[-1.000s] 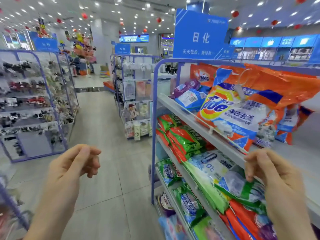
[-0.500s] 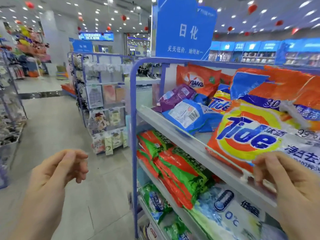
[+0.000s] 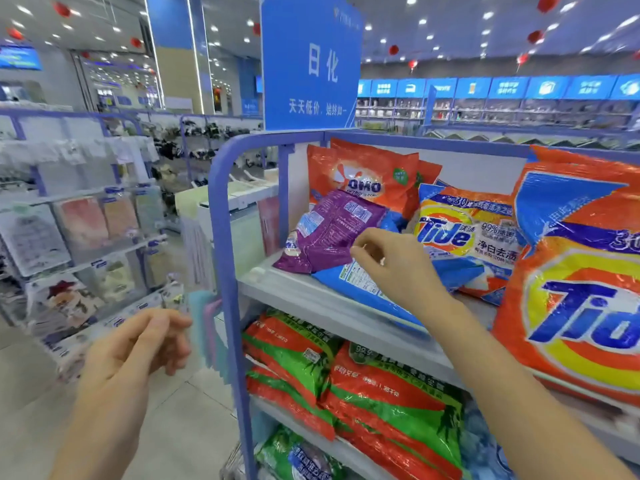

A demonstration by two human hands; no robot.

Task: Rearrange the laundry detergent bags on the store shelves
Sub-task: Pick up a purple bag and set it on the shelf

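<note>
On the top shelf (image 3: 304, 301) a purple detergent bag (image 3: 329, 233) lies tilted on a flat blue bag (image 3: 346, 284). An orange OMO bag (image 3: 363, 178) stands behind them, with a small Tide bag (image 3: 464, 233) to the right and a large Tide bag (image 3: 581, 289) nearest me. My right hand (image 3: 398, 268) reaches over the blue bag, bent fingertips at the purple bag's right edge, with no bag plainly pinched. My left hand (image 3: 128, 355) hangs in the aisle left of the shelf, fingers loosely curled, holding nothing.
Red-and-green bags (image 3: 381, 393) fill the shelf below, with more bags under those. The shelf's blue frame post (image 3: 225, 271) stands between my hands. A blue sign (image 3: 311, 64) tops the unit. A rack of hanging goods (image 3: 86, 237) lines the aisle on the left.
My right hand has left the large Tide bag's lower edge and moved up and left to the purple bag. My view has come closer to the top shelf. My left hand stays in the aisle.
</note>
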